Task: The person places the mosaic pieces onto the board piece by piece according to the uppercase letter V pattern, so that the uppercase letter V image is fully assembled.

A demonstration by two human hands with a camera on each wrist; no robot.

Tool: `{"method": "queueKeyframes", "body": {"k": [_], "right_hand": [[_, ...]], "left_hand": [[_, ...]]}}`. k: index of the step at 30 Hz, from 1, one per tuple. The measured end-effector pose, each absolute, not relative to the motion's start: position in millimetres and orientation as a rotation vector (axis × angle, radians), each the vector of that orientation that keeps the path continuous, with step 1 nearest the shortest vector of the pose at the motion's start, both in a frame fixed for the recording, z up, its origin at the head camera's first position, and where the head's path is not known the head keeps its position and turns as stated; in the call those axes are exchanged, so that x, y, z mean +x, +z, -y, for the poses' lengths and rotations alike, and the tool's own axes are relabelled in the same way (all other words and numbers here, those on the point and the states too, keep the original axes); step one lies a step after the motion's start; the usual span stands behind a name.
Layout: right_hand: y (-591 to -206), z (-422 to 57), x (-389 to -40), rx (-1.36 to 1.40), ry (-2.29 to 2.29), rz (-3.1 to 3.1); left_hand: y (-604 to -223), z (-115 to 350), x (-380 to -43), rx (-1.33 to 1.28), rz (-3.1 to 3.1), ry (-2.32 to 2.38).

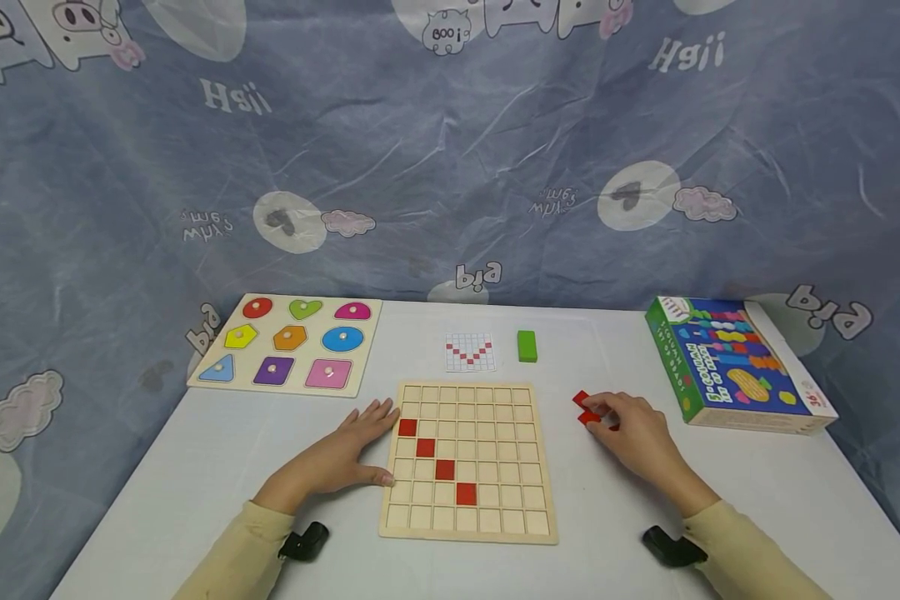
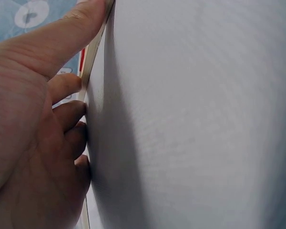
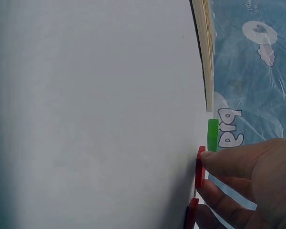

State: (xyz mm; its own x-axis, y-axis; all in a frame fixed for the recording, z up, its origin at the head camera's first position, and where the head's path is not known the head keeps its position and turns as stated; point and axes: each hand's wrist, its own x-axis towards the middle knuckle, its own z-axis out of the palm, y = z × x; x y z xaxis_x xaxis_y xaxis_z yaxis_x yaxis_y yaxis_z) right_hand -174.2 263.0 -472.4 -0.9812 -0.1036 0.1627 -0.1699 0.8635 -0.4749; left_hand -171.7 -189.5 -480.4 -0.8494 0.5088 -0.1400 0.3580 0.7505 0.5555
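A wooden grid board (image 1: 468, 537) lies on the table, with several red square tiles, one of them a tile (image 1: 445, 470), set in a descending diagonal. My left hand (image 1: 345, 454) rests at the board's left edge, fingers extended, its thumb touching the frame; in the left wrist view the fingertips (image 2: 76, 109) line that edge. To the right of the board, my right hand (image 1: 636, 433) pinches a red tile (image 1: 588, 417) between thumb and fingers, low at the tabletop. Another red tile (image 1: 581, 398) lies just beyond it. A further red piece is partly hidden under the hand.
Behind the board are a small pattern card (image 1: 470, 352) with red squares on a grid and a green block (image 1: 527, 346). A knob-shape puzzle (image 1: 315, 325) lies at the back left. At the back right is a colourful game box (image 1: 742, 367). A blue patterned sheet (image 1: 450, 167) hangs behind.
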Motion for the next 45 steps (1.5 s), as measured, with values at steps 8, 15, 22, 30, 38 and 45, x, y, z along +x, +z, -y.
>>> {"method": "queueKeyframes", "body": {"k": [8,15,22,30,38,45], "right_hand": [[-470,-251,-168,0.247,0.771,2.902],[-468,-238,-163,0.289,0.783,2.893],[-467,-235,-162,0.291,0.762,2.914],[-467,-235,-163,0.317,0.816,2.896],[-467,-235,-162,0.346,0.785,2.900],[-468,-236,-162,0.394,0.744,2.897]], "left_hand": [[-481,189,-172,0.697,-2.658,0.784],[-480,190,-172,0.693,-2.661,0.783],[-481,190,-172,0.695,-2.664,0.782],[-482,191,-172,0.704,-2.664,0.783],[-480,190,-171,0.704,-2.667,0.782],[-480,190,-171,0.706,-2.666,0.779]]}}
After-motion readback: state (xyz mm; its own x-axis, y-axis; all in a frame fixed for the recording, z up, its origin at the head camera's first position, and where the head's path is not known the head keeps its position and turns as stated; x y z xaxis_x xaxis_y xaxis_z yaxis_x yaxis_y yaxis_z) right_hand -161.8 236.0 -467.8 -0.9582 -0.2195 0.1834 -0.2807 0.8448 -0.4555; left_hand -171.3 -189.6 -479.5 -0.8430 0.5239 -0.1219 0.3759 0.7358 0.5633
